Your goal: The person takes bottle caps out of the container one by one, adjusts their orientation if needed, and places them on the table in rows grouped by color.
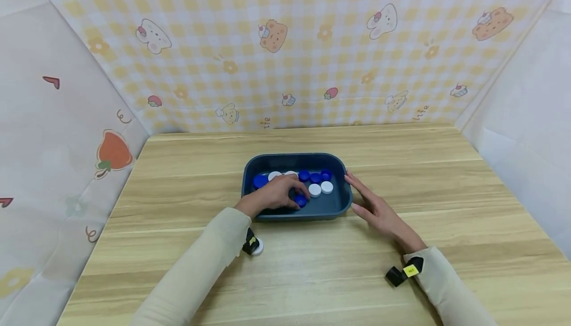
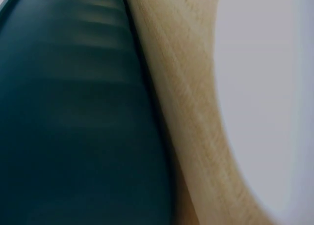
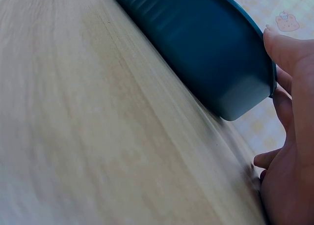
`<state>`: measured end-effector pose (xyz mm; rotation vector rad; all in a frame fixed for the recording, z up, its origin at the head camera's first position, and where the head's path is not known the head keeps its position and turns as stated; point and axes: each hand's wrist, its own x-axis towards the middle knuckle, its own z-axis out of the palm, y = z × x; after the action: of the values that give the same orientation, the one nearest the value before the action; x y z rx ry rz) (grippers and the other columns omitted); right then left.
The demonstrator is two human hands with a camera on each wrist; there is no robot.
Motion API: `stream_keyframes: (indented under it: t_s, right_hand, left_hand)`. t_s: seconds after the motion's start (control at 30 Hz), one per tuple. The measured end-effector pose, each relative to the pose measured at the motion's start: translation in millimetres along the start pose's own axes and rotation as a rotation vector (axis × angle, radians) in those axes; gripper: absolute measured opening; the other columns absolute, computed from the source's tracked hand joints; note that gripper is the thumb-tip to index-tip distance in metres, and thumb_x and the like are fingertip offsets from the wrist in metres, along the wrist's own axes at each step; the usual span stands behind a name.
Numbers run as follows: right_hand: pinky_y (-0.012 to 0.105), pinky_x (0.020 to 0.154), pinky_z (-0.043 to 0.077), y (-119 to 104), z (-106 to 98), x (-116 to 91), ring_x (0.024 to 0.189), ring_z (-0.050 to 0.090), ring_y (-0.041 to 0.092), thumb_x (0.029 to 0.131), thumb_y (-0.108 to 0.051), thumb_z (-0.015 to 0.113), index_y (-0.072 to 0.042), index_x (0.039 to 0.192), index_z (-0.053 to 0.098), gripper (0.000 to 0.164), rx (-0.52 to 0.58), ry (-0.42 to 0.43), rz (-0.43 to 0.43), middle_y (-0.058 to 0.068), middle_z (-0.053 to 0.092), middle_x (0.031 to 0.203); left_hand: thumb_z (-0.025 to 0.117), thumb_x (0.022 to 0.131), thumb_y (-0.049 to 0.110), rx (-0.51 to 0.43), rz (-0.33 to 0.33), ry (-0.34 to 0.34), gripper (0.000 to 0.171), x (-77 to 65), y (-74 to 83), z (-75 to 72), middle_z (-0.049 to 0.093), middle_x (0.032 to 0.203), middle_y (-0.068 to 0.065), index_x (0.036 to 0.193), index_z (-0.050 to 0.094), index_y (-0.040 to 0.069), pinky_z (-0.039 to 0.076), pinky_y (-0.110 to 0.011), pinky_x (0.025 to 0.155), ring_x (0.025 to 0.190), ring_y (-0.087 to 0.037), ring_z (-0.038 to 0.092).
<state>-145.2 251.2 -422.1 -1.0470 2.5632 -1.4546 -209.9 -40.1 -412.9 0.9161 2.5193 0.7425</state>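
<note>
My left hand [image 1: 277, 192] reaches over the front rim into a dark blue-green tray [image 1: 323, 212]. Its thumb and fingertips pinch a blue bottle cap [image 1: 301, 200] low inside. Other blue caps [image 1: 304, 175] and white caps [image 1: 314, 190] lie in the tray, some partly hidden behind the hand. At the tray's right end, my right hand [image 1: 379, 212] touches the rim with extended fingers. The right wrist view has the thumb of this hand [image 3: 299, 112] at the corner of the tray [image 3: 206, 43]. Only the tray's side wall [image 2: 83, 126] and table show beside a white curved shape in the left wrist view.
One white cap [image 1: 257, 246] lies on the wooden table [image 1: 321, 271] in front of the tray, partly covered by the left wrist's camera strap. A yellow checked cloth [image 1: 303, 68] hangs behind the table, and white sheets [image 1: 535, 83] flank both sides.
</note>
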Motion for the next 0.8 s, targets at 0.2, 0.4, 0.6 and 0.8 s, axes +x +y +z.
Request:
stream_keyframes:
  t_s: [0.2,0.4,0.6,0.8]
  right_hand:
    - [0.02,0.11,0.014,-1.1,-0.6,-0.8,0.141,0.015,0.04,0.092,0.006,0.054,0.004,0.147,0.029,0.06,0.002,-0.005,0.005,0.02,0.02,0.155]
    - [0.02,0.11,0.014,-1.1,-0.9,-0.9,0.139,0.016,0.044,0.092,0.006,0.054,0.004,0.147,0.029,0.06,-0.005,-0.004,0.004,0.021,0.02,0.154]
    - [0.02,0.11,0.014,-2.4,-0.5,-0.3,0.141,0.016,0.04,0.092,0.006,0.054,0.003,0.147,0.029,0.06,-0.006,-0.006,0.016,0.019,0.02,0.155]
    - [0.02,0.11,0.014,-3.1,0.0,0.2,0.141,0.016,0.037,0.092,0.006,0.054,0.003,0.147,0.029,0.06,-0.006,-0.003,0.014,0.019,0.02,0.155]
  left_hand:
    - [0.079,0.08,0.015,0.007,0.01,-0.009,0.026,0.1,-0.1,0.5,0.055,0.103,0.004,0.102,0.071,0.024,0.043,-0.033,0.087,0.098,-0.015,0.051]
    - [0.079,0.08,0.014,-0.002,0.009,-0.02,0.025,0.9,-0.2,0.8,0.054,0.103,0.004,0.103,0.071,0.023,0.043,-0.032,0.087,0.098,-0.015,0.051]
    - [0.078,0.081,0.015,-0.027,0.017,-0.005,0.024,-1.5,0.2,-1.4,0.054,0.103,0.004,0.102,0.069,0.023,0.044,-0.032,0.086,0.097,-0.015,0.05]
    - [0.077,0.083,0.019,-0.076,0.025,0.037,0.023,-7.1,0.4,-7.1,0.053,0.103,0.004,0.104,0.069,0.023,0.044,-0.033,0.087,0.098,-0.015,0.051]
